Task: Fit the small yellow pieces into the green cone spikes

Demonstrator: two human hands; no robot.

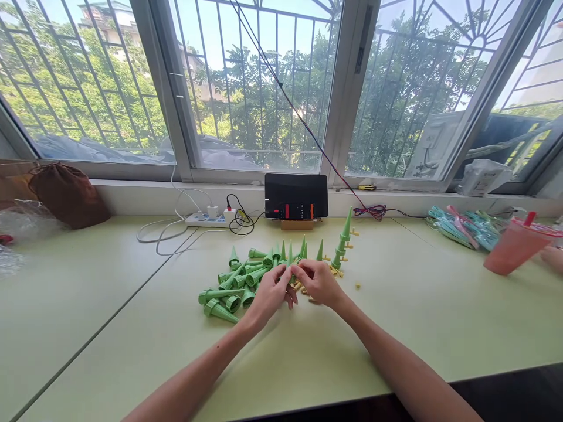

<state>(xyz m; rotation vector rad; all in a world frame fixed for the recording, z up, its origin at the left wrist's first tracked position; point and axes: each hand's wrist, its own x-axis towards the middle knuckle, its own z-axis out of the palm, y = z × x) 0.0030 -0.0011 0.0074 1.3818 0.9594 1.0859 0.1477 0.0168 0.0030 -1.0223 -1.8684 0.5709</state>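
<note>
My left hand (273,290) and my right hand (317,281) meet over the middle of the table. A green cone (290,255) points upward from the fingers of my left hand. My right hand's fingertips are pinched against it; whether they grip a small part is hidden. Left of my hands lies a pile of green cones (220,294) with ribbed caps. Yellow pieces (300,287) lie partly hidden beneath my hands. Beyond my right hand rises a stack of green cones (341,243) with yellow pieces sticking out to its right. A small yellow piece (358,285) lies alone to the right.
A black tablet (296,190) and a power strip (206,220) with cables stand at the back. A brown bag (70,196) is far left. At right are plastic-wrapped packets (464,227), a red cup (514,245) and another person's hand (552,258).
</note>
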